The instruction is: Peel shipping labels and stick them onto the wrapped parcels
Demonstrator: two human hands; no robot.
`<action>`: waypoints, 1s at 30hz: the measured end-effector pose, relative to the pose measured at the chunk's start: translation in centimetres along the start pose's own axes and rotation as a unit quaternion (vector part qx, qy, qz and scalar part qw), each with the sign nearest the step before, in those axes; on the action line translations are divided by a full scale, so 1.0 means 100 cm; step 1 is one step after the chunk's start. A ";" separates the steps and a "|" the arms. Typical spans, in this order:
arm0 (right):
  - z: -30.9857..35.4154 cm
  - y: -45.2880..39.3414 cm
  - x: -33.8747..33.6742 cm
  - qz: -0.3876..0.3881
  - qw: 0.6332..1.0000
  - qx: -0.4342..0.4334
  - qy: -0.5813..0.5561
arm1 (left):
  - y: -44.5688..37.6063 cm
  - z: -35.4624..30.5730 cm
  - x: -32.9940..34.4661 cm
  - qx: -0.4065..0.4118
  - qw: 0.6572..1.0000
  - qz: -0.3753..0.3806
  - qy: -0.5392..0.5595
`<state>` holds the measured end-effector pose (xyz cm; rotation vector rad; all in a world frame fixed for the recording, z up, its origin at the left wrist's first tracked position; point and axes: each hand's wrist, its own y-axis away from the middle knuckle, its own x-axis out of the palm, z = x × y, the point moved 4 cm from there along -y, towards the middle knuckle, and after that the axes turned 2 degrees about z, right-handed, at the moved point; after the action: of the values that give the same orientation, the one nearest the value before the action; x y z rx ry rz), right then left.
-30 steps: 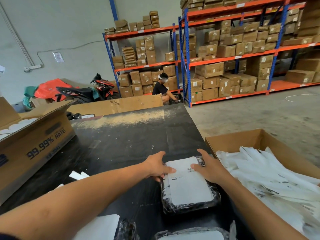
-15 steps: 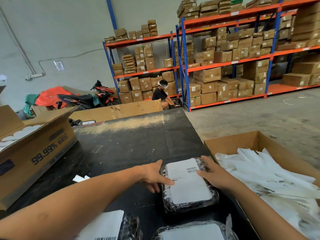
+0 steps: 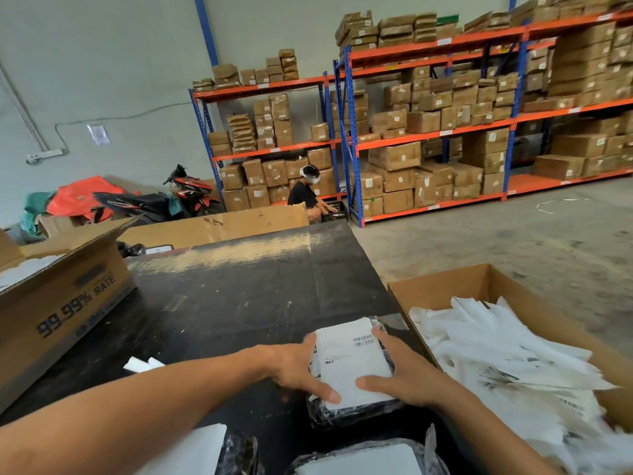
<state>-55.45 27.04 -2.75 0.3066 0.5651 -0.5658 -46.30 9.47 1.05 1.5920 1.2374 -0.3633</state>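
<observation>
Black surface (image 3: 239,303) carried my parcel (image 3: 356,411) near its right edge, label (image 3: 352,365) already on; both hands, left hand (image 3: 298,366) and right hand (image 3: 407,375), lay flat, pressing it down. More parcels (image 3: 359,461) waited nearer me.

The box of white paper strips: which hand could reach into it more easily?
Probably the right hand. It presses the label on the side nearest the box; the left hand would have to cross over the parcel.

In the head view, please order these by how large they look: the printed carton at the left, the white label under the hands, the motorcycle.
1. Printed carton, though nearness inflates it.
2. Motorcycle.
3. White label, looking close to the motorcycle.
</observation>
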 end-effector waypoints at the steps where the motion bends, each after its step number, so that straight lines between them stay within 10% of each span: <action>1: -0.004 0.001 0.000 0.001 1.000 -0.004 -0.017 | 0.000 -0.001 0.001 0.009 1.000 -0.002 -0.003; 19: -0.009 0.002 -0.014 0.031 0.995 -0.001 -0.094 | 0.003 -0.012 0.005 0.014 0.997 -0.019 0.079; 30: 0.011 0.002 -0.009 -0.091 0.994 0.027 -0.045 | 0.011 -0.034 -0.008 -0.022 0.998 -0.054 -0.017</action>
<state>-55.52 27.09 -1.38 0.2801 0.4937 -0.7674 -46.81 12.07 3.65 1.4787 1.3002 -0.4270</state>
